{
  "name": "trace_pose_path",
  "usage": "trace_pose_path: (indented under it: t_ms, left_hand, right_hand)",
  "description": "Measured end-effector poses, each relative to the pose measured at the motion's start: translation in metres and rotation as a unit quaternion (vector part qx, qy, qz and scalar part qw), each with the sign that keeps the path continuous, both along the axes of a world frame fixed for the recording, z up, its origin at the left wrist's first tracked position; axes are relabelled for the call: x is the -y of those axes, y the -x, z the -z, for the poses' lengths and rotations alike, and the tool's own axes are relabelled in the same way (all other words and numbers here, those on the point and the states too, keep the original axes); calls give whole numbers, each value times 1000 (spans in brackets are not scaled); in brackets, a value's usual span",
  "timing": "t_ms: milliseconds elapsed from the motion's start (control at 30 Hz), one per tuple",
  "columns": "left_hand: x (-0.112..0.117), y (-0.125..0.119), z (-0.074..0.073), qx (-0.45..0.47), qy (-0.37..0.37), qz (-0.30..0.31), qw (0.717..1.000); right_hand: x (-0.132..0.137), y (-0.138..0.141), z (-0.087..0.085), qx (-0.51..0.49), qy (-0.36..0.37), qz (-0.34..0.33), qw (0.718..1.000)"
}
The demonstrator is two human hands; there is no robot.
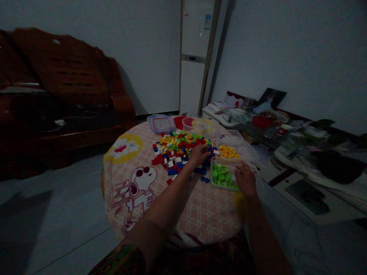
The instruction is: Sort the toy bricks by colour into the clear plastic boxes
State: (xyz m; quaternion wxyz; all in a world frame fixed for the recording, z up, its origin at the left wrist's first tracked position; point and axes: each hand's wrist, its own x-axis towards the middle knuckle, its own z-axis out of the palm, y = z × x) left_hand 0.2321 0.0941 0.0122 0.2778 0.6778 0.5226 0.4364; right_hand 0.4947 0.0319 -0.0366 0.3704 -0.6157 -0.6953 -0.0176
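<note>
My left hand reaches over the right side of a heap of mixed toy building bricks in red, blue, yellow, green and white. Its fingers and thumb look slightly apart, and no brick shows between them. Bright green bricks lie in a clear plastic box close to the table's right side. Over that box's right end is my right hand, fingers loosely bent and apart; it hides part of the rim. Just behind, yellow bricks sit in another clear container. Dim light blurs the fingertips.
A blue-edged clear lid and a round clear tub stand at the back of the round, cloth-covered table. To the right is a cluttered glass-topped cabinet; a wooden bench stands at left.
</note>
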Motion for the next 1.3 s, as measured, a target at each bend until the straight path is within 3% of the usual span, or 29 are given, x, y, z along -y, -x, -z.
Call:
trace_pose_path:
  t_ms: [133, 300, 467, 900, 1067, 1300]
  left_hand:
    - [11, 47, -8, -128, 29, -111, 985]
    - [16, 87, -7, -249, 109, -233, 934]
    - [18, 93, 0, -292, 126, -236, 918]
    - [14, 90, 7, -296, 127, -206, 924]
    - [13, 93, 8, -252, 126, -231, 931]
    - [10, 100, 5, -123, 84, -238, 960]
  right_hand:
    - [0, 0, 0, 1, -3, 2, 1000]
    - [-1, -2, 1, 9, -4, -3, 1000]
    - [-1, -2, 1, 4, -4, -1, 1000]
    - [-2, -3, 2, -3, 3, -2, 1000]
    - [-3, -3, 3, 3, 3, -5, 1000]
    - [0, -1, -1, 6, 4, -9, 1000]
